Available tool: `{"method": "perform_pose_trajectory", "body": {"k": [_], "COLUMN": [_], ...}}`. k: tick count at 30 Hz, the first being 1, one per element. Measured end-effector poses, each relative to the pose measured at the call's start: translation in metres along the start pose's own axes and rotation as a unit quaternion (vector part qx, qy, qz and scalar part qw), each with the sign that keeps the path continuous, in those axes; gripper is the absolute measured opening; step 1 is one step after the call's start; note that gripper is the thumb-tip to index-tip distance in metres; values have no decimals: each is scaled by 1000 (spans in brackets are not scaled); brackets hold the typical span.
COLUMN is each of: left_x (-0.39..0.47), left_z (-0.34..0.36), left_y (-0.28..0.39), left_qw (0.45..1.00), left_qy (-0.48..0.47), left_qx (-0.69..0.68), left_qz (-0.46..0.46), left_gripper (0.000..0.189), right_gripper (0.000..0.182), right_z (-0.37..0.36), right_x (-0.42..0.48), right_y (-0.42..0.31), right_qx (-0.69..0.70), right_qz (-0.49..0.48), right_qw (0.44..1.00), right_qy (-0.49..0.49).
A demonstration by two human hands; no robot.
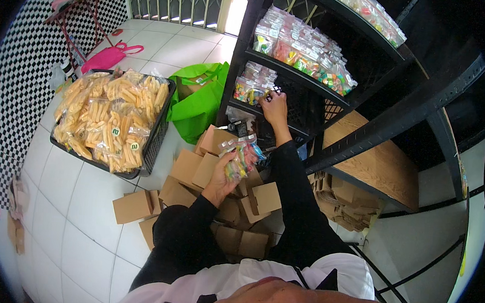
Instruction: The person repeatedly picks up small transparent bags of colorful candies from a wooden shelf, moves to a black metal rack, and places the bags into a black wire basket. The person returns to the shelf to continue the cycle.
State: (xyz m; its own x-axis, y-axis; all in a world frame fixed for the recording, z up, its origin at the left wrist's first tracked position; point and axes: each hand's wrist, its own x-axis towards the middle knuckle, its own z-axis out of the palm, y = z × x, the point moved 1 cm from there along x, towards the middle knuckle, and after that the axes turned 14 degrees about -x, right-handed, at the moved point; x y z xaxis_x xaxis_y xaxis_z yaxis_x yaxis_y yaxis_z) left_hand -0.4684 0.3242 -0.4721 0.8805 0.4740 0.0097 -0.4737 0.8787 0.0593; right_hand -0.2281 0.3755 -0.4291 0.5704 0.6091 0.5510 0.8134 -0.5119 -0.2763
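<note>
My left hand point(217, 184) holds a bunch of small clear plastic packets of colourful sweets point(243, 159) above the cardboard boxes. My right hand point(275, 107) reaches into a lower level of the black shelf rack point(299, 69). Its fingers are bent at the right end of a row of similar sweet packets point(253, 83); whether they grip one is hidden. On the level above, many more packets point(307, 51) stand in close rows. Several small brown cardboard boxes point(189, 167) lie heaped on the floor between my legs and the rack.
A black plastic crate point(155, 146) heaped with bagged pale yellow snack sticks point(111, 118) stands at left. Beside it is a green bag point(197, 103). Flattened cardboard point(343, 199) lies under a wooden board point(367, 155) at right. A pink bag point(106, 59) rests near a folding table point(78, 4).
</note>
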Motion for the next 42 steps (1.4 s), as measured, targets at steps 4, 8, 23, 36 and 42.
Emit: {"method": "perform_pose_trajectory", "body": {"k": [4,8,23,36,42], "left_x": [11,21,26,25,21], "left_z": [-1,-4,-23,-15,-8], "left_y": [8,7,10,7,12], "left_qw": [999,998,999,999,997], "left_qy": [-23,-41,14,8,28], "left_qx": [-35,-47,39,-17,-3], "left_qz": [4,-11,-15,-49,-70], "left_gripper": [44,42,33,32,29], "right_gripper": [47,67,53,45,37], "right_z": [-9,-26,-94,-84,-80], "right_x": [10,7,-100,-106,-107], "right_y": [-7,1,-22,-13,-12], "right_qx": [71,56,147,382,290], "right_qz": [36,65,-83,10,-25], "right_qw": [981,987,934,818,876], "right_qy": [-177,-139,-314,-429,-384]}}
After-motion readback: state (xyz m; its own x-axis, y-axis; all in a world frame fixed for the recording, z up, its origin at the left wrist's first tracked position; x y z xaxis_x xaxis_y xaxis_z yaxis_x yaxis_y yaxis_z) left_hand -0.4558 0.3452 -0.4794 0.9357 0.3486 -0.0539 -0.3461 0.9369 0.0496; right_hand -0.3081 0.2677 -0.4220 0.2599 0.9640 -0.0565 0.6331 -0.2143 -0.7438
